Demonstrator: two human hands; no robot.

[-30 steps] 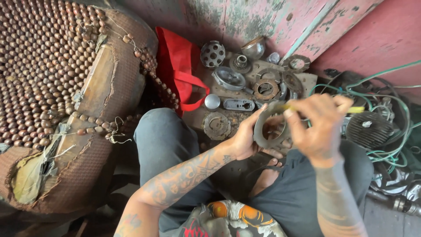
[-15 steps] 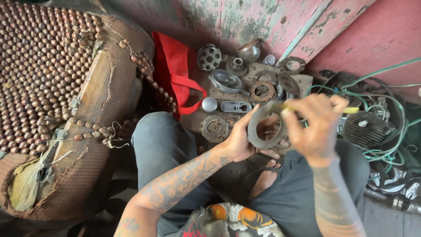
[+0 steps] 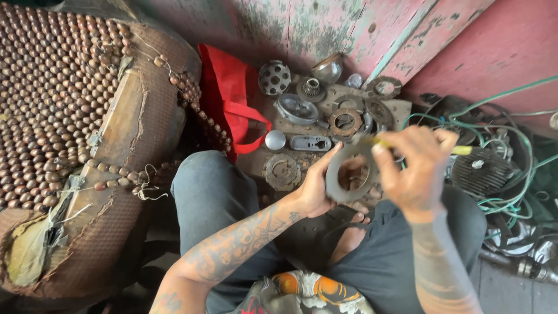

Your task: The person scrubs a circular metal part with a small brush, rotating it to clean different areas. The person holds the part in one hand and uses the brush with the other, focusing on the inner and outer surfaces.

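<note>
Above our lap, between the knees, we hold a flat grey metal ring [image 3: 349, 174] upright in our left hand [image 3: 317, 186], fingers curled around its lower-left rim and clamped on it. Our right hand [image 3: 415, 171] is closed around a thin yellow-handled tool [image 3: 459, 150], whose front end lies across the top of the ring. On the floor just beyond the ring lie scattered metal parts: a rusty toothed disc [image 3: 282, 171], a small round silver cap [image 3: 275, 139], an oblong grey cover [image 3: 310, 142] and a perforated drum [image 3: 274, 77]. A red bag [image 3: 229, 99] leans beside them, a worn beaded seat [image 3: 64, 116] stands to our left, and green cables [image 3: 500, 168] coil at right.
</note>
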